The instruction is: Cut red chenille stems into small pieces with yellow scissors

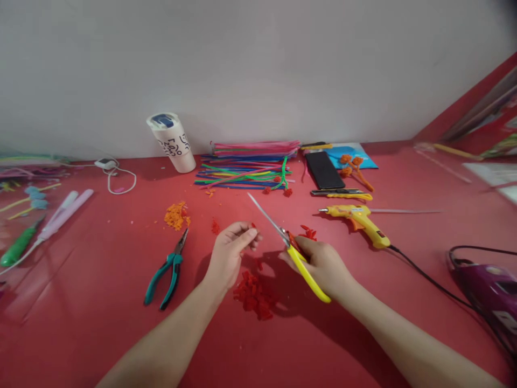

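My left hand (230,253) pinches a small red piece (253,226) between thumb and fingertips, just above the red table. My right hand (323,264) grips yellow-handled scissors (283,237); their blades point up and to the left, close to the red piece. A pile of red cut bits (252,295) lies on the table below and between both hands. More red bits (309,233) lie just behind my right hand.
Teal pliers (167,272) lie to the left. A yellow glue gun (361,221) with cord lies to the right, a purple appliance (490,291) at far right. Behind: coloured pipe cleaners (246,172), a white cup (173,143), a black phone (323,170), orange bits (175,215).
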Demonstrator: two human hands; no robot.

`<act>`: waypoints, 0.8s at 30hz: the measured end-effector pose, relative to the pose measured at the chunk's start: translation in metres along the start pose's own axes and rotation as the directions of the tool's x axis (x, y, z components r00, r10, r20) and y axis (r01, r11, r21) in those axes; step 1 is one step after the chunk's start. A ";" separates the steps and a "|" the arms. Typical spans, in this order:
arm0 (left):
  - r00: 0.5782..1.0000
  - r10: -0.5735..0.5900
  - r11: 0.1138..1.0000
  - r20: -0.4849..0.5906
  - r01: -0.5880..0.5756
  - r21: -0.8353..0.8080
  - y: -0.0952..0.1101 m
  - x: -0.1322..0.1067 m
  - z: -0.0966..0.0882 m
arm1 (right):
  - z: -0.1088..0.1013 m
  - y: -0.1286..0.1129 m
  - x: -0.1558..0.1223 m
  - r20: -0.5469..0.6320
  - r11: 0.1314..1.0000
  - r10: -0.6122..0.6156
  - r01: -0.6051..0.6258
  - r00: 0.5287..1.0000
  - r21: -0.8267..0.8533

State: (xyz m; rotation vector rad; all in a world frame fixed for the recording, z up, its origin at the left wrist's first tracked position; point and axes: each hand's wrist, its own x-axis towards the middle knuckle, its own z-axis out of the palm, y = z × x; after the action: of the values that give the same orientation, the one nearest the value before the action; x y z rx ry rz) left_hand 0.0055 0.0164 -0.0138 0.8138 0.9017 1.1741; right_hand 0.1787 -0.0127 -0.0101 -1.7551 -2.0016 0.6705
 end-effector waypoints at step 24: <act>0.920 -0.302 0.924 0.248 0.219 0.313 -0.004 -0.011 0.010 | 0.005 -0.012 -0.001 0.203 0.652 0.115 -0.229 0.972 0.723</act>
State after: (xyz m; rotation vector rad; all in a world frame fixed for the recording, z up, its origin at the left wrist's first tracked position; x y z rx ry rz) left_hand 0.0145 0.0037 -0.0119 1.0290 0.9074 0.6744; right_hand 0.1660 -0.0156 -0.0066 -1.3896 -1.3010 1.4684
